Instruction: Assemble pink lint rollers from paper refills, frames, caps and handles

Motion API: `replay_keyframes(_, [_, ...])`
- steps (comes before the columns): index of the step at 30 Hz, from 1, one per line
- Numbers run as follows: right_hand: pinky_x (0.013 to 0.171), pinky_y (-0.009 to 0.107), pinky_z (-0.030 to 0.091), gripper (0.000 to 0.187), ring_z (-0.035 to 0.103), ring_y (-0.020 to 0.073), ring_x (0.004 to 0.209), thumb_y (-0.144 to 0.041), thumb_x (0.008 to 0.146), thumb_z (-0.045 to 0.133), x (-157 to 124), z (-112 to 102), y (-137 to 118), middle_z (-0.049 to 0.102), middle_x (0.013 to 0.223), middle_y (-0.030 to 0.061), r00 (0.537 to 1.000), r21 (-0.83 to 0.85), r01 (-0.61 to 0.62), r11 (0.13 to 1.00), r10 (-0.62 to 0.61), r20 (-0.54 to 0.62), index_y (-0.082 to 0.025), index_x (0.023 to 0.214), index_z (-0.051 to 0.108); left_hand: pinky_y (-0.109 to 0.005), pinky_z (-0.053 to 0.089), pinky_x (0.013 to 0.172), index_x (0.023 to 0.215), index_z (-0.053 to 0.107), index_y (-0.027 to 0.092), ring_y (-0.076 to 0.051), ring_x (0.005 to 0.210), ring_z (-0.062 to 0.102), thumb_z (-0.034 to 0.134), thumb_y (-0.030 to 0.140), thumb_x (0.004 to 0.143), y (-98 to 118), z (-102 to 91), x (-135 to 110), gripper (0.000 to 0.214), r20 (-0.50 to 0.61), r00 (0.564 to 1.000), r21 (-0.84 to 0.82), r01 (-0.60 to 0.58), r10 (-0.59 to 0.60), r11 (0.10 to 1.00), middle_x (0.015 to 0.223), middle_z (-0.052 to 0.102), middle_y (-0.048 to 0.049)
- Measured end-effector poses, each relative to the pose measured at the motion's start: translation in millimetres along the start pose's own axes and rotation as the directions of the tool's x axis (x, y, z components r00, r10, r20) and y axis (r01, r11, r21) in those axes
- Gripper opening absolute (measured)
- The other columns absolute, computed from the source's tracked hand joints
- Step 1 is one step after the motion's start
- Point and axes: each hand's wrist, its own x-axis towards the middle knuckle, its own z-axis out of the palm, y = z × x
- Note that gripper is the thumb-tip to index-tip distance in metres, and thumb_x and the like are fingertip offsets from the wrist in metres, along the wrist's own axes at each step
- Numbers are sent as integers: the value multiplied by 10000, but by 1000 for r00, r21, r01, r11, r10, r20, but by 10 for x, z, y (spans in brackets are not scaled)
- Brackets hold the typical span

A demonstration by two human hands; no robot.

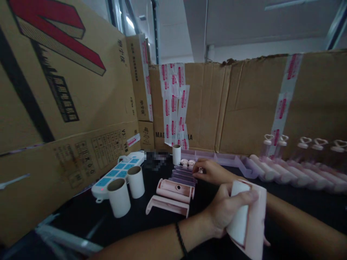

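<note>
My left hand [226, 211] is wrapped around a white roll [239, 216] that sits in a pink open cover [256, 220], held low in front of me. Further back, my right hand [213, 171] has its fingers curled in a pinch at the edge of a stack of flat purple parts [184, 176]. What it pinches is too small to make out. Two small white caps [188, 162] lie just behind that stack. On the black tabletop to the left, a pink roller housing [175, 190] rests above a flat pink cover piece [168, 205].
Two white cardboard tubes [119, 197] [136, 181] stand near a white and blue power strip [119, 172], with a third tube [176, 154] further back. A row of pink rollers with heart-shaped handles [298, 169] lies at the right. Cardboard walls [244, 104] enclose the black table [81, 213].
</note>
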Motion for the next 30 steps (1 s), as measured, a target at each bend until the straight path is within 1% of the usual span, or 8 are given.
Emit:
replay_keyframes(4, [779,303,484,160,641,187,827,-333,893,683,272,163,-55,705,959,74,996,-29,2,1000,1,89,-187,897,749,-245,466,471,768,631,107,-153,494,587,857,551,571,20,-18,9,536,40,998,-22,-38,39,999,610,637,-66])
replay_keyframes(11, [590,253,433,160,609,155,657,-319,784,772,474,305,-75,700,766,31,976,-22,-85,996,88,200,-166,815,736,-238,461,470,801,634,98,-154,495,594,855,524,578,32,-49,34,529,3,995,-61,-97,97,993,610,638,-68])
replay_keyframes(15, [605,257,435,248,601,151,665,-392,722,814,418,289,-118,695,757,23,985,36,-107,994,101,140,-169,728,705,-278,495,450,779,617,110,-165,472,585,833,581,573,39,-52,46,558,73,994,-86,-76,82,993,596,628,-66])
replay_keyframes(18, [623,266,460,329,613,155,677,-491,788,740,332,160,-77,687,753,25,990,121,-141,983,138,34,-170,750,681,-300,519,463,776,610,114,-179,476,597,812,579,615,72,-53,41,532,62,994,-80,-87,92,993,584,617,-66])
replay_keyframes(21, [607,273,479,401,616,160,670,-573,849,638,136,-48,17,658,736,20,970,234,-194,953,222,-100,-175,796,636,-337,555,474,823,605,119,-193,488,611,809,573,626,119,-56,35,535,29,992,-99,-121,124,988,601,621,-64])
replay_keyframes(23, [588,266,483,394,607,153,642,-571,807,691,-91,-192,58,629,706,-5,927,425,-211,880,318,-199,-187,788,604,-360,579,488,865,590,129,-192,496,619,799,580,645,147,-55,37,543,-12,988,-118,-156,156,981,620,623,-52])
replay_keyframes(26, [662,267,523,305,644,159,731,-454,772,786,-538,-374,21,662,801,0,824,724,-120,679,476,-309,-195,837,639,-366,600,508,947,560,151,-180,506,624,783,574,693,182,-43,48,541,-133,970,-103,-219,204,970,642,623,-22])
replay_keyframes(30, [691,265,557,262,678,160,788,-330,777,816,-1077,-529,-149,704,936,22,732,872,51,486,576,-364,-222,954,656,-365,614,516,1007,546,167,-175,516,628,782,562,720,246,-17,78,542,-331,909,-17,-273,252,962,664,628,0])
